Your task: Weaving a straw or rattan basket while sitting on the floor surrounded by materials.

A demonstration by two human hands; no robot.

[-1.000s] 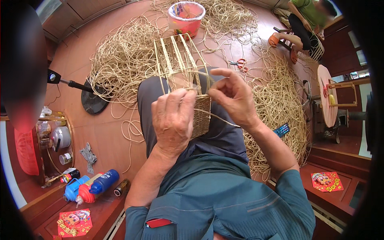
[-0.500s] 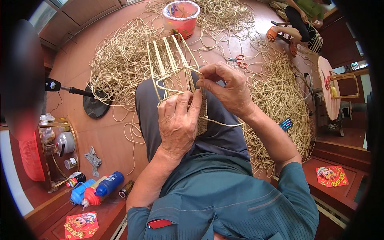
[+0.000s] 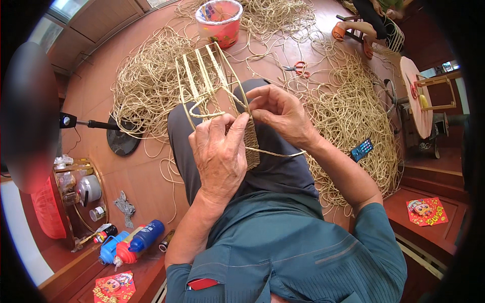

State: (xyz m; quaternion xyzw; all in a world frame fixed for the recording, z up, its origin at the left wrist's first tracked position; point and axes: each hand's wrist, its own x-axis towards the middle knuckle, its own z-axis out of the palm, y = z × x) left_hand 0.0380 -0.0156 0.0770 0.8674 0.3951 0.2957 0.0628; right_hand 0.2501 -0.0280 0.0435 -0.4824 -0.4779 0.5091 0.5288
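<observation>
A half-woven rope basket [image 3: 250, 160] rests across my lap, with a tight woven body and an open wire frame [image 3: 218, 49] carrying pale braided strands toward the far end. My left hand [image 3: 217, 154] is closed over the near edge of the weave, thumb pressed at the upper corner. My right hand [image 3: 280, 113] pinches at that same corner beside a frame wire, fingers curled around the pale cord [image 3: 199, 114], which loops across the frame. A loose cord end [image 3: 283, 154] runs rightward under my right hand.
Rope heaps [image 3: 353, 116] lie on both sides, with scissors [image 3: 299, 69], a pink bucket [image 3: 219, 30] and a phone [image 3: 361, 150]. A stand base [image 3: 123, 141] and bottles [image 3: 144, 237] are at left. A co-worker's legs [image 3: 364, 30] and a round wooden board [image 3: 410, 108] are at right.
The frame's far end has shifted left in view. The cord loop now lies lower across the frame, and my right hand has moved slightly down and left to the corner by my left thumb.
</observation>
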